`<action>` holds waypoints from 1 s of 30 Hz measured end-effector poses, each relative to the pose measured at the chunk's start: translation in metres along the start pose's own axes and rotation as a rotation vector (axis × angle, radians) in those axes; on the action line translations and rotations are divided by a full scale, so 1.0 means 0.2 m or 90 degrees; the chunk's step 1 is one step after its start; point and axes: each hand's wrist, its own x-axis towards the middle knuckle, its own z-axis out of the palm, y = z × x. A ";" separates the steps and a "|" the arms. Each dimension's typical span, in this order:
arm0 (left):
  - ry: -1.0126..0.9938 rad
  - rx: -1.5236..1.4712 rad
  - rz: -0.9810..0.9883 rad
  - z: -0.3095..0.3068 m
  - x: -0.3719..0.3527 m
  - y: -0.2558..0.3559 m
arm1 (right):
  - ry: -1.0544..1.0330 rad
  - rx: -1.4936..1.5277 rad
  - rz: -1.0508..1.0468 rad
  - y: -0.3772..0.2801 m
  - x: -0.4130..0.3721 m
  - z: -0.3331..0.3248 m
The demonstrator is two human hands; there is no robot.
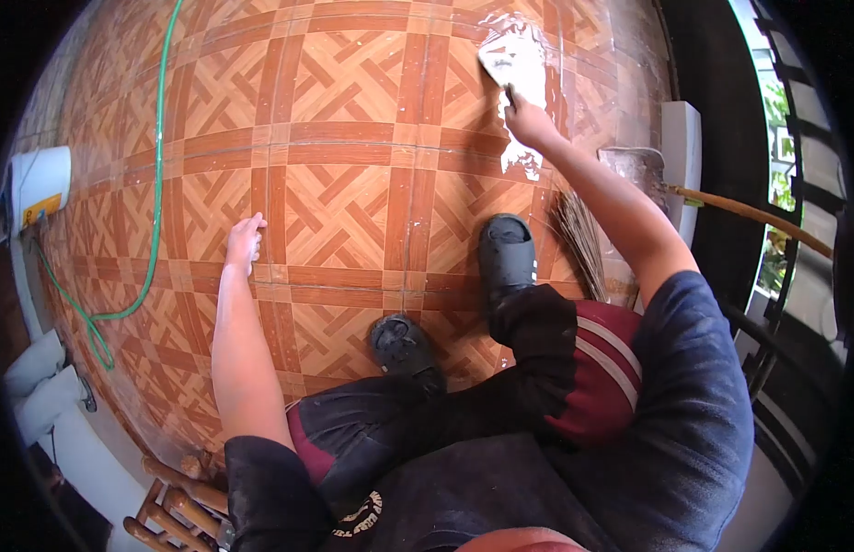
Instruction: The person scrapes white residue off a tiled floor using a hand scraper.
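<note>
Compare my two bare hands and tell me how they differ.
The left hand is empty, fingers resting on the brown patterned floor tiles; the right hand is closed on a flat paste-covered trowel. The left hand touches clean tile; the right hand sits beside a white paste patch. Both reach forward on bare arms.

Green hose [156,184] snaking along left; straw broom [578,235] lying right; wooden chair [174,506] bottom-left.
</note>
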 end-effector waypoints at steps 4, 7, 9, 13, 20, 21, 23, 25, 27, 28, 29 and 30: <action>0.002 -0.012 0.006 -0.03 -0.02 -0.02 | 0.088 0.082 -0.067 -0.08 -0.15 0.02; -0.023 -0.022 0.006 -0.03 -0.03 -0.03 | 0.183 0.110 -0.166 -0.20 -0.20 -0.06; -0.015 -0.014 -0.002 -0.02 -0.01 -0.04 | 0.184 0.087 -0.222 -0.30 -0.20 -0.11; -0.006 -0.025 0.012 -0.02 -0.01 -0.02 | 0.171 0.033 -0.246 -0.53 -0.18 -0.15; 0.009 -0.013 -0.018 -0.12 -0.09 -0.12 | 0.155 0.050 -0.327 -0.63 0.18 -0.04; 0.017 -0.009 -0.025 -0.14 -0.10 -0.16 | 0.165 0.052 -0.343 -0.65 0.27 -0.05; 0.033 -0.018 -0.037 -0.18 -0.12 -0.22 | 0.156 0.060 -0.340 -0.70 0.33 -0.09; 0.047 -0.024 -0.047 -0.21 -0.15 -0.25 | 0.110 0.014 -0.298 -0.76 0.29 -0.14; 0.050 -0.030 -0.068 -0.23 -0.18 -0.25 | 0.044 -0.055 -0.232 -0.82 0.19 -0.18; 0.052 -0.030 -0.070 -0.24 -0.18 -0.25 | 0.041 -0.054 -0.233 -0.82 0.19 -0.17; 0.061 -0.026 -0.070 -0.25 -0.17 -0.26 | 0.055 -0.046 -0.254 -0.81 0.20 -0.15; 0.069 -0.024 -0.070 -0.25 -0.18 -0.28 | 0.069 -0.038 -0.275 -0.79 0.21 -0.14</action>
